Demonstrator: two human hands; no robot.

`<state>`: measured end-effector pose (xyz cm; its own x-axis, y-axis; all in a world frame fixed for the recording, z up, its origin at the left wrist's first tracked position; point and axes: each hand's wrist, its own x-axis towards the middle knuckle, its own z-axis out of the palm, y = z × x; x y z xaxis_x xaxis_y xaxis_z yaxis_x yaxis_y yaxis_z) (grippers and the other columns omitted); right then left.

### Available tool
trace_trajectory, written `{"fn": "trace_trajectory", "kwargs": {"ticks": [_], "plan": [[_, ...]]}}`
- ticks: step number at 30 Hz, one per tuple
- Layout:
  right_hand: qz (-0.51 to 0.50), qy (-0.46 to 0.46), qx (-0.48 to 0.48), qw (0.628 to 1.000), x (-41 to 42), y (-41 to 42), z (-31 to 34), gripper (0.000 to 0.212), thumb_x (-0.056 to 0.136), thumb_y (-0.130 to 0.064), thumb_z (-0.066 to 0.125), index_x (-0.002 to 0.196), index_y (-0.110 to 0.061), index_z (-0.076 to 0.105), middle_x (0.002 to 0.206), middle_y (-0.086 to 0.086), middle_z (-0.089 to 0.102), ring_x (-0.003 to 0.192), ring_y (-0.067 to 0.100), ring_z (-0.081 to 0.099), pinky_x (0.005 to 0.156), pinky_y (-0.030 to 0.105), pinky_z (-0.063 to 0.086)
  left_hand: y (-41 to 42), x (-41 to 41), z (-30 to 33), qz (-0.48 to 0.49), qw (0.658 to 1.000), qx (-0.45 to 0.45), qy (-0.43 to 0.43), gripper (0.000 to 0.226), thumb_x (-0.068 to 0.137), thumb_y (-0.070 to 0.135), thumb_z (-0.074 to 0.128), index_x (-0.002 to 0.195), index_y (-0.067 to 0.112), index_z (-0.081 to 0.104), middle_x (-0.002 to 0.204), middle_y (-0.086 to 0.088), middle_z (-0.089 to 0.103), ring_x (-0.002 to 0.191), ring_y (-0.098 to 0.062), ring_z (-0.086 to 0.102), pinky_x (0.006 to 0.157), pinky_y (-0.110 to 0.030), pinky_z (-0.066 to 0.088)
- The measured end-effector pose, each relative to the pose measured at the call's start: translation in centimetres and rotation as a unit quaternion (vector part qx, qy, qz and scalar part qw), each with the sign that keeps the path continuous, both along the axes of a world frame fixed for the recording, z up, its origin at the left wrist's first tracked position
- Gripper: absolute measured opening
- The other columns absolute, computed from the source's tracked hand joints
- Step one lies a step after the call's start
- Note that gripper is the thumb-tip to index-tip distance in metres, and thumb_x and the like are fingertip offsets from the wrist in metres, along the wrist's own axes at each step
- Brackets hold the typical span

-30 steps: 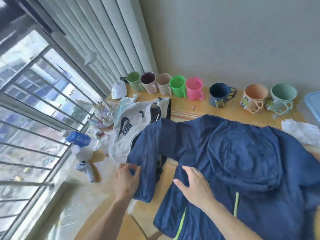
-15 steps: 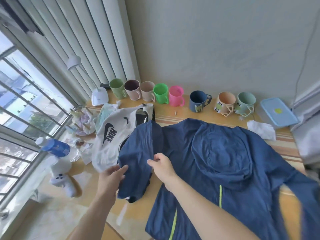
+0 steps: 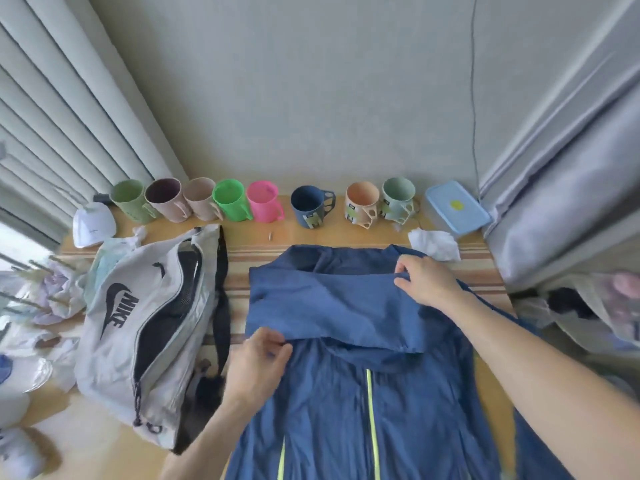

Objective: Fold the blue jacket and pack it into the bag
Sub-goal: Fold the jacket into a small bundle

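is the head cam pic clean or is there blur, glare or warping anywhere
Head view: the centre is fairly sharp, with the blue jacket, both hands and the mugs readable; the window at far left is blown out by daylight; the clutter at the left edge is smeared; wide-angle distortion tilts the curtains and blinds inward; light is soft, shadows faint.
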<state>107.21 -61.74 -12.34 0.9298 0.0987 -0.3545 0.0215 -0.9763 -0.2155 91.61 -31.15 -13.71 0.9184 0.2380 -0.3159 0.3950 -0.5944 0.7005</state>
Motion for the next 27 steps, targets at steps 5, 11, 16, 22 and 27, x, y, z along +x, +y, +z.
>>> {"fn": "trace_trajectory", "kwargs": {"ticks": [5,11,16,22,27], "plan": [[-0.017,0.043,0.026,0.999,0.8,-5.9,-4.4,0.055,0.09,-0.049,0.065,0.135,-0.023,0.047,0.103,-0.002,0.069,0.102,0.026,0.065,0.081,0.041,0.054,-1.5,2.6,-6.8,-0.218,0.932,0.276,-0.087,0.067,0.082,0.033,0.078,0.142,0.021,0.053,0.15,-0.014,0.047,0.135,-0.039,0.048,0.101,-0.05,0.051],[-0.03,0.136,0.028,0.99,0.6,-13.9,-8.8,0.027,0.083,-0.042,0.075,0.101,-0.025,0.066,0.095,-0.01,0.067,0.103,0.022,0.066,0.078,0.031,0.048,-1.2,5.1,-10.8,-0.261,0.894,0.346,0.116,0.085,0.084,0.087,0.012,0.159,0.047,0.016,0.172,0.001,0.013,0.156,-0.028,0.021,0.12,-0.047,0.03],[-0.168,0.085,0.153,0.97,2.1,-15.0,-9.1,0.007,0.096,-0.025,0.064,0.097,-0.019,0.061,0.069,-0.007,0.071,0.08,0.028,0.072,0.066,0.034,0.049,-2.8,6.0,-9.3,-0.212,0.895,0.359,0.157,0.082,0.087,0.081,0.007,0.156,0.044,0.03,0.171,-0.006,0.017,0.154,-0.026,0.024,0.123,-0.045,0.023],[0.001,-0.174,0.062,0.983,-1.8,-7.5,-10.3,0.042,0.099,-0.038,0.048,0.135,-0.017,0.056,0.135,0.015,0.058,0.122,0.04,0.055,0.099,0.05,0.047,-9.3,9.1,-9.9,-0.224,0.919,0.315,-0.083,0.05,0.104,0.047,0.032,0.144,0.027,0.055,0.163,-0.014,0.037,0.148,-0.039,0.034,0.113,-0.059,0.036],[0.105,-0.081,0.014,0.991,-5.0,-4.9,-17.1,0.066,0.101,-0.065,0.027,0.161,-0.041,0.015,0.173,0.007,0.003,0.159,0.032,0.001,0.125,0.058,0.015,-11.9,9.8,-14.3,-0.271,0.902,0.336,0.021,0.071,0.093,0.08,0.025,0.154,0.06,-0.005,0.171,0.004,-0.02,0.157,-0.033,-0.018,0.117,-0.073,0.007]]}}
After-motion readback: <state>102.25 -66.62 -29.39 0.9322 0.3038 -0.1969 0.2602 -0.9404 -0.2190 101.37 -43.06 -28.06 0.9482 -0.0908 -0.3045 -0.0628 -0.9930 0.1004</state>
